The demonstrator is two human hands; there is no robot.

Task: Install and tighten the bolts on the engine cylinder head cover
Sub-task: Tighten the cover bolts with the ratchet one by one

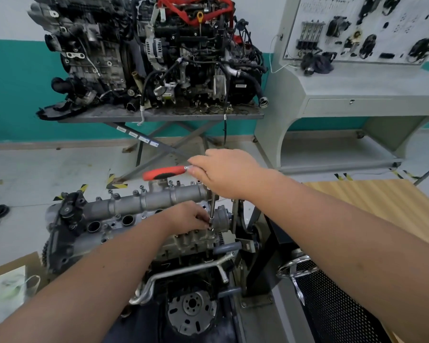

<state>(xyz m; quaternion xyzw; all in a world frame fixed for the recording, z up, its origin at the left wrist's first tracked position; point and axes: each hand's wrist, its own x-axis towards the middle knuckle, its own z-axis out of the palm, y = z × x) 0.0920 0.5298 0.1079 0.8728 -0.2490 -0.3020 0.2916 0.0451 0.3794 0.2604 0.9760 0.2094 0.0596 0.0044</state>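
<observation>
The grey cylinder head cover (159,200) lies across the top of the engine in front of me, with several bolts standing along its far edge. A ratchet with a red and black handle (165,172) points left; its steel extension (212,206) runs straight down to a socket at the cover's right near corner. My right hand (223,173) grips the ratchet at its head end. My left hand (190,216) pinches the lower end of the extension by the socket. The bolt under the socket is hidden.
A second engine (154,58) sits on a scissor stand against the teal wall. A grey training bench with a parts panel (357,45) stands at the right. The engine stand's crank wheel (296,268) and a black mesh guard (332,308) are beside my right forearm.
</observation>
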